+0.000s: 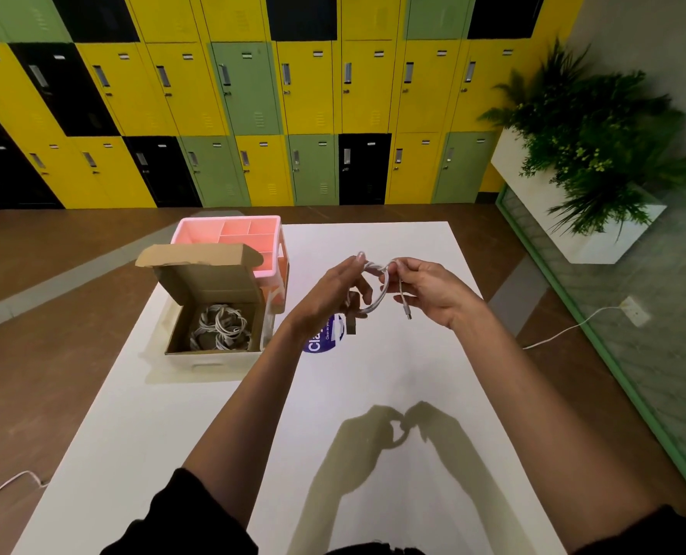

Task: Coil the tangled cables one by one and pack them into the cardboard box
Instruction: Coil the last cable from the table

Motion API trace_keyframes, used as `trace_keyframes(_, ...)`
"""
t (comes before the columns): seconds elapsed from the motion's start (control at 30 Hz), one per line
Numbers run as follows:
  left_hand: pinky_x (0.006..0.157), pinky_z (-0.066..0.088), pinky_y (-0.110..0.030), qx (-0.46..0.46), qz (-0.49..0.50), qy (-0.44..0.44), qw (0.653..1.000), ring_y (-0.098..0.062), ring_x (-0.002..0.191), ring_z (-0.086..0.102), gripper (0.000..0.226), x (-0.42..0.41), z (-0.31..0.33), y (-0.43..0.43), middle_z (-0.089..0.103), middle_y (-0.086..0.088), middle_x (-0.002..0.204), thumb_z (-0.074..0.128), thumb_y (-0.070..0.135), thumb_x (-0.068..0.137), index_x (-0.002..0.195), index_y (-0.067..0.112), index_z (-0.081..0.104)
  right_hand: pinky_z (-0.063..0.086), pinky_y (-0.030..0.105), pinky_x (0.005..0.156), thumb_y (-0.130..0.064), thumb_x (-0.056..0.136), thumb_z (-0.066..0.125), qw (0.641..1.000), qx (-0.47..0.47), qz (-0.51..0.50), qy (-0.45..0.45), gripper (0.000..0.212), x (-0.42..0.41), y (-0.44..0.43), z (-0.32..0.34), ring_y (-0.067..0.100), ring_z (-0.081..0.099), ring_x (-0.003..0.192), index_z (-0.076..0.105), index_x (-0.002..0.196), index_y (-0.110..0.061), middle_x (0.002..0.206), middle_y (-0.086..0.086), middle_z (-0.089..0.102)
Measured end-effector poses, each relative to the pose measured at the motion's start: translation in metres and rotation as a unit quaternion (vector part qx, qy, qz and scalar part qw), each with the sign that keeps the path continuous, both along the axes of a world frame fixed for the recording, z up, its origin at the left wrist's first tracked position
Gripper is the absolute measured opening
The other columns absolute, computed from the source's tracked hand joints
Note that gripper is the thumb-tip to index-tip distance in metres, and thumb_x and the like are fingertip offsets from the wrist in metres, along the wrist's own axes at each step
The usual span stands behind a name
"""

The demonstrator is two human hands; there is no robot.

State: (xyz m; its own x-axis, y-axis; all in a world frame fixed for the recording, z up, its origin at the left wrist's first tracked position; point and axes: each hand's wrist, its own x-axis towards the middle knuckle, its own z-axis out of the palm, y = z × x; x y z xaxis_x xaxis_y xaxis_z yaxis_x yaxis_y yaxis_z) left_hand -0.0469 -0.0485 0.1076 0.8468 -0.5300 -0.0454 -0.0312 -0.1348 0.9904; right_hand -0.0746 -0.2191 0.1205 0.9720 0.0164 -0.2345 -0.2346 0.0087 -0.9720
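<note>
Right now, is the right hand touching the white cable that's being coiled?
Touching. The head view shows the right hand pinching the top of the white cable loop between thumb and fingers, with no gap between them.

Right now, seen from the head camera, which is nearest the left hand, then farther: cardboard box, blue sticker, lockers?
From the left hand:
1. Blue sticker, just beneath it on the table.
2. Cardboard box, to its left.
3. Lockers, far behind the table.
</note>
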Motion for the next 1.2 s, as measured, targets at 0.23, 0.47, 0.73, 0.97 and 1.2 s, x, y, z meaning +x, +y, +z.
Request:
trace_keyframes(0.23,0.042,0.044,-0.024,0.046,-0.001,-0.138,0.989,-0.010,0.042,0.043,0.016,0.004,-0.001,-0.003,0.049,-0.005,0.061,0.041,0.027,0.102,0.099,0.014,0.050,0.044,0.028,0.079,-0.019,0.102,0.040,0.997,-0.066,0.029,-0.030,0.026,0.000,-0.004,0.004,0.011,0.063,0.079,0.060,0.085,-0.018,0.084,-0.002,0.066)
trace_keyframes(0.47,0.039,0.040,-0.017,0.014,0.017,-0.150,0.989,-0.007,0.036,0.039,0.016,0.006,0.000,-0.003,0.042,-0.010,0.059,0.038,0.019,0.103,0.095,0.008,0.048,0.041,0.024,0.071,-0.018,0.099,0.047,0.967,-0.230,0.038,-0.102,0.021,0.001,-0.008,0.000,0.010,0.059,0.084,0.067,0.097,-0.013,0.088,-0.007,0.069)
trace_keyframes(0.73,0.039,0.042,-0.018,0.006,-0.008,-0.106,0.994,-0.007,0.037,0.039,0.017,0.007,-0.007,-0.004,0.041,-0.007,0.062,0.038,0.020,0.103,0.092,0.012,0.048,0.042,0.006,0.057,-0.005,0.092,0.056,0.909,-0.372,-0.018,-0.189,0.016,0.013,-0.010,-0.009,0.000,0.060,0.068,0.070,0.095,-0.010,0.079,-0.001,0.065)
trace_keyframes(0.97,0.042,0.043,-0.019,-0.012,-0.024,-0.092,0.995,-0.010,0.042,0.036,0.018,0.004,-0.003,-0.010,0.039,-0.003,0.062,0.038,0.022,0.103,0.093,0.012,0.049,0.049,0.005,0.064,-0.002,0.090,0.057,0.911,-0.310,-0.144,-0.230,0.015,0.016,-0.001,-0.010,-0.001,0.064,0.067,0.071,0.091,-0.008,0.077,0.000,0.068)
trace_keyframes(1.2,0.042,0.044,-0.022,0.002,-0.029,-0.110,0.994,-0.009,0.039,0.036,0.021,0.004,0.001,-0.016,0.040,0.002,0.058,0.037,0.022,0.103,0.094,0.009,0.050,0.056,0.017,0.066,0.001,0.091,0.055,0.966,-0.123,-0.183,-0.136,0.016,0.017,0.002,-0.007,0.011,0.066,0.069,0.070,0.096,-0.005,0.079,0.004,0.068)
